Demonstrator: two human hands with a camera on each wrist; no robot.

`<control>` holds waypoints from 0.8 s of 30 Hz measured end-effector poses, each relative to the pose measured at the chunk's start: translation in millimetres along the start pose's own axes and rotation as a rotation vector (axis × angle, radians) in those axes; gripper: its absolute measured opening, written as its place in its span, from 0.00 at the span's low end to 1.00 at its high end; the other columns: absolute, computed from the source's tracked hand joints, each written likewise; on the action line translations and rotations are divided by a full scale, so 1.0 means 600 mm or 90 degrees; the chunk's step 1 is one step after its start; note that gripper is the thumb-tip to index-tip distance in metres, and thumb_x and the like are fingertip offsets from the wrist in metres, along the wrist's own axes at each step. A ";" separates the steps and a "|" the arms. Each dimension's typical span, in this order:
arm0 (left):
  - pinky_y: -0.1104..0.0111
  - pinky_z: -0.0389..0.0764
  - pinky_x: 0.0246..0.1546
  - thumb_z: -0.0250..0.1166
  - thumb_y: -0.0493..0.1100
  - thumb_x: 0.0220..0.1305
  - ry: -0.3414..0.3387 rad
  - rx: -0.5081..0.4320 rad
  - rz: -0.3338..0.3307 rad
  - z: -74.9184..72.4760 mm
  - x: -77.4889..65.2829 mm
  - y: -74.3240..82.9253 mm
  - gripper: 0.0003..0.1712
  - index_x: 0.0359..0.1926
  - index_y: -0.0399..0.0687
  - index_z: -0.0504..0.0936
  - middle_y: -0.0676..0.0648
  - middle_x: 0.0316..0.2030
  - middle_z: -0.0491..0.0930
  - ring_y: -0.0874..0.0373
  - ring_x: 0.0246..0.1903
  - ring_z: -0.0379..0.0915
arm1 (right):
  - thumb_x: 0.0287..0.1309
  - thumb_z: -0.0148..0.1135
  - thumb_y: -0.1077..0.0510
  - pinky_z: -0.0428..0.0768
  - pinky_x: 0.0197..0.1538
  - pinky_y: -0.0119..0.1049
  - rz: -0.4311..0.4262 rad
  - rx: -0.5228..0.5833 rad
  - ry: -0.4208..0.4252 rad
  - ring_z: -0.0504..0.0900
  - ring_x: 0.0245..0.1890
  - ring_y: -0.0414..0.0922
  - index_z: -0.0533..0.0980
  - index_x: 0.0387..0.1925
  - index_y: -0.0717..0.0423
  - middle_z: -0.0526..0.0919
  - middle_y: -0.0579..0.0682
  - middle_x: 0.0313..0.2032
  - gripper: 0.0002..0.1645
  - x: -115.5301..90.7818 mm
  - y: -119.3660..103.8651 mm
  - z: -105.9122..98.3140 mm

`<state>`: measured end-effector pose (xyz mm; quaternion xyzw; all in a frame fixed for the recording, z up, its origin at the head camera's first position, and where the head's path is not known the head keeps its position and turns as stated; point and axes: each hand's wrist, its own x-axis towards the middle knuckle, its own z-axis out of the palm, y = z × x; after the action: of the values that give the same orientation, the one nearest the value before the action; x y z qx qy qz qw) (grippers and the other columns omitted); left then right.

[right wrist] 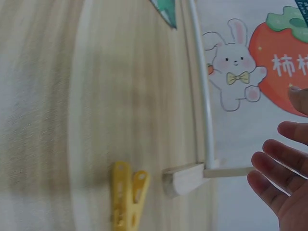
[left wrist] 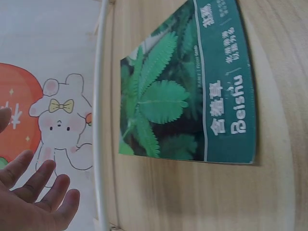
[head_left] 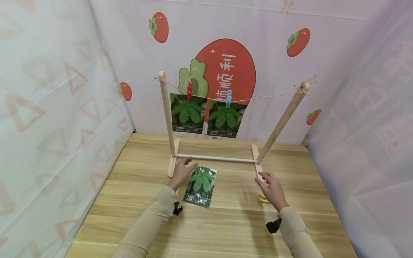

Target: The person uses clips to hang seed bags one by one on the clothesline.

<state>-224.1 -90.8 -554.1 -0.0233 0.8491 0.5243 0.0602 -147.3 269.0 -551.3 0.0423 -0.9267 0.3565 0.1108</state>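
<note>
My left hand point(head_left: 183, 173), fingers relaxed and holding nothing, hovers by the upper left corner of a green seed packet point(head_left: 201, 186). That packet lies flat on the table; the left wrist view shows its leaf picture point(left wrist: 163, 101) and white lettering. My right hand point(head_left: 272, 190) is held above the table on the right, fingers loosely spread with nothing in them. Just beneath it lies a yellow clothespin point(right wrist: 126, 197), partly covered by the hand in the head view. Two similar packets hang from a string, the left one point(head_left: 188, 115) by a red clothespin point(head_left: 190, 91), the right one point(head_left: 224, 120) by a blue clothespin point(head_left: 228, 99).
The string point(head_left: 267, 97) runs between two wooden posts point(head_left: 167, 114) of a stand. A white rod point(head_left: 216, 157) joins the posts low down, above wooden feet point(head_left: 171, 166). Printed cloth walls point(head_left: 271, 71) enclose the wooden table point(head_left: 226, 233) at the back and sides.
</note>
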 end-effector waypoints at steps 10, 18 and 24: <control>0.45 0.70 0.62 0.64 0.52 0.66 -0.025 0.035 -0.022 0.023 0.004 -0.025 0.32 0.65 0.42 0.71 0.36 0.65 0.70 0.37 0.64 0.65 | 0.65 0.61 0.49 0.78 0.52 0.59 0.069 -0.005 -0.072 0.76 0.55 0.63 0.74 0.59 0.65 0.75 0.67 0.56 0.29 -0.038 0.044 0.023; 0.45 0.73 0.58 0.65 0.50 0.64 -0.044 0.123 0.020 0.038 -0.003 -0.046 0.31 0.63 0.39 0.73 0.35 0.62 0.73 0.37 0.61 0.69 | 0.64 0.62 0.47 0.72 0.58 0.62 0.092 -0.033 -0.115 0.74 0.57 0.64 0.72 0.61 0.64 0.74 0.66 0.56 0.32 -0.064 0.071 0.038; 0.44 0.68 0.63 0.65 0.55 0.63 -0.076 0.280 0.048 0.048 -0.003 -0.067 0.36 0.66 0.39 0.69 0.34 0.63 0.71 0.35 0.64 0.64 | 0.61 0.65 0.46 0.73 0.56 0.59 0.076 -0.055 -0.117 0.74 0.55 0.61 0.73 0.60 0.66 0.75 0.64 0.55 0.34 -0.076 0.084 0.048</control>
<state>-216.2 -83.3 -602.2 0.0534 0.9382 0.3286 0.0947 -115.9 287.2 -615.6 0.0151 -0.9484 0.3168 0.0058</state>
